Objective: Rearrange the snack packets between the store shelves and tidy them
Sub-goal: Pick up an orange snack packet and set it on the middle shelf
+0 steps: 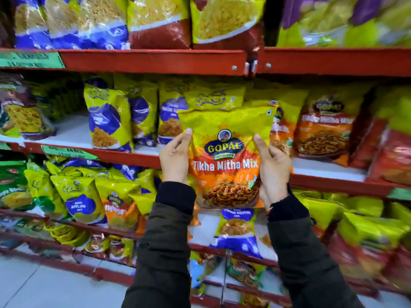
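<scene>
We grip the Tikha Mitha Mix packet [226, 156] upright, left hand [175, 158] and right hand [274, 167] clasping its 2 side edges, before the red middle shelf [124, 155] of packed snack racks.

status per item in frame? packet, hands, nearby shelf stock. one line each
Tikha Mitha Mix packet: held upright in front of the shelves, sealed, label facing the camera.
Left hand: gripping the packet's left edge.
Right hand: gripping the packet's right edge.
Matching orange packet: standing on the middle shelf to the right.
Blue-and-yellow packet: standing on the middle shelf, leaning slightly.
Middle shelf: partly stocked, bare white patch at left.
</scene>
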A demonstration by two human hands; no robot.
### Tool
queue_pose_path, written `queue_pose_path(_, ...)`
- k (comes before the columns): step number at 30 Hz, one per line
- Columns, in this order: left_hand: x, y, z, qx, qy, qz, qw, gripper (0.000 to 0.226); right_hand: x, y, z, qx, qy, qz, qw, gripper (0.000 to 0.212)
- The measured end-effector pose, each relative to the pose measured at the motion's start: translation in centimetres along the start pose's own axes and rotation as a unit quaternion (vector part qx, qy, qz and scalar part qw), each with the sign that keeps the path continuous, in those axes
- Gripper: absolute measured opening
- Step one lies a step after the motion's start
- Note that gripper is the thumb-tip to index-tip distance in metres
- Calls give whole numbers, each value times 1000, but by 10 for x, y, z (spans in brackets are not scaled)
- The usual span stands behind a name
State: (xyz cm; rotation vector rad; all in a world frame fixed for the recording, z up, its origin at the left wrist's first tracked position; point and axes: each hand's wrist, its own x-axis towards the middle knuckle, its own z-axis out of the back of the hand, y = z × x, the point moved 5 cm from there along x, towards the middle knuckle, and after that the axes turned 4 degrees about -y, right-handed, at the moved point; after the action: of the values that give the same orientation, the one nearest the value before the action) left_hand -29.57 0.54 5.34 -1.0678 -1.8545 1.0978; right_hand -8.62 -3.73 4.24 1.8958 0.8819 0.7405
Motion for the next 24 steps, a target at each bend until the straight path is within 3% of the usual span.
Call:
queue_pose_path(3, -36, 19, -22, 13, -3, 6, 1000, 26, -1, 14, 49, -22, -6, 15, 1000, 50)
queue_pose_path(6, -61, 33, -39, 15, 9, 21, 1000, 26, 6, 23, 91, -67, 10, 37, 997, 46)
queue_pose_path(11, -86, 42, -61, -17, 31, 93, 995, 4, 9, 27, 139, -11, 2, -44, 999, 39)
queue_pose_path(14, -95, 48, -68, 0, 54, 105, 993, 10, 11, 29, 157, 3, -11, -59, 998, 17)
queue_pose_path(24, -109, 62, -87, 17, 101, 127, 987, 17, 12, 36, 182, 4, -25, -62, 998, 19)
